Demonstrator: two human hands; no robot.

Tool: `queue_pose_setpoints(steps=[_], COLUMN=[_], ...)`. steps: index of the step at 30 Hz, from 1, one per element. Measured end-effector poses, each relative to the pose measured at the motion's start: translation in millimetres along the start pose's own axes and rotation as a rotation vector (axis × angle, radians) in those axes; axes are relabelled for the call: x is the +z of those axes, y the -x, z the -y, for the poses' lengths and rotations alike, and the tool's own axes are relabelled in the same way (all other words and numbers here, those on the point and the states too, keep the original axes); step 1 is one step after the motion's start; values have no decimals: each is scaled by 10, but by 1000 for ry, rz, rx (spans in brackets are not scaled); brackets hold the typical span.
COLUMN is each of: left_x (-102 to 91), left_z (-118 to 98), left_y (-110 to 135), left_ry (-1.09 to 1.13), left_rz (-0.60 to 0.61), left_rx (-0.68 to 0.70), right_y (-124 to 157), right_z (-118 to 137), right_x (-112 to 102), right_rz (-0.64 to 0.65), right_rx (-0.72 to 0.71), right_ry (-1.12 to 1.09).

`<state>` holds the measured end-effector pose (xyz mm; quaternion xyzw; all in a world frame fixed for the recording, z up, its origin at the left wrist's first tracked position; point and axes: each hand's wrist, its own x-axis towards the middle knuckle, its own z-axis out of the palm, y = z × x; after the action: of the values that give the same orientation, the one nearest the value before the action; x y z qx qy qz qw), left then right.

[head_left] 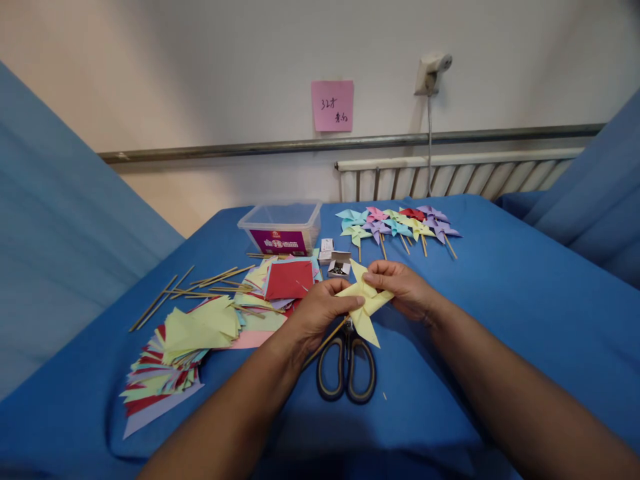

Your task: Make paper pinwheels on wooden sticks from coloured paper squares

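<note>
A pale yellow paper pinwheel [367, 308] is held up between both hands above the table. My left hand [323, 308] pinches its left side, thumb on the paper near the centre. My right hand [400, 285] grips the upper right blade between thumb and fingers. A thin wooden stick [325, 341] slants down to the left from behind the pinwheel, passing close to my left hand; how it is joined is hidden. Below the pinwheel lie scissors [347, 370] with dark handles, their blades mostly covered. Just beyond the hands stands a small open box [339, 267] with dark small items in it.
Fanned coloured paper [200, 330] and loose sticks [200, 287] lie on the left, near a red paper square [289, 279]. Behind them stands a clear plastic box [280, 223]. Several finished pinwheels [399, 227] lie at the back right of the blue-covered table [525, 320].
</note>
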<state>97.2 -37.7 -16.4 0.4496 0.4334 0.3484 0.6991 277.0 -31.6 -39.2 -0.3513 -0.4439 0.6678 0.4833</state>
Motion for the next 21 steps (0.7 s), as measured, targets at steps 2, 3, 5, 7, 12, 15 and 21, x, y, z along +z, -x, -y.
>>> queue_pose_setpoints(steps=[2, 3, 5, 7, 12, 15, 21], left_x=[1, 2, 3, 2, -27, -46, -66], left_z=[10, 13, 14, 5, -49, -82, -93], left_y=[-1, -1, -3, -10, -45, -53, -41], left_ry=[0, 7, 51, 131, 276, 348, 420], left_rz=[4, 14, 55, 85, -34, -131, -189], left_rx=[-14, -27, -60, -78, -29, 8, 23], right_y=[5, 4, -8, -30, -21, 77, 190], right_z=[2, 2, 2, -3, -23, -37, -134], right_x=[15, 25, 45, 60, 101, 188, 393], right_rz=[-9, -11, -28, -92, -408, -500, -311], right_rx=[-4, -8, -26, -65, -337, -644, -925], right_ry=[3, 2, -12, -22, 232, 574, 1118])
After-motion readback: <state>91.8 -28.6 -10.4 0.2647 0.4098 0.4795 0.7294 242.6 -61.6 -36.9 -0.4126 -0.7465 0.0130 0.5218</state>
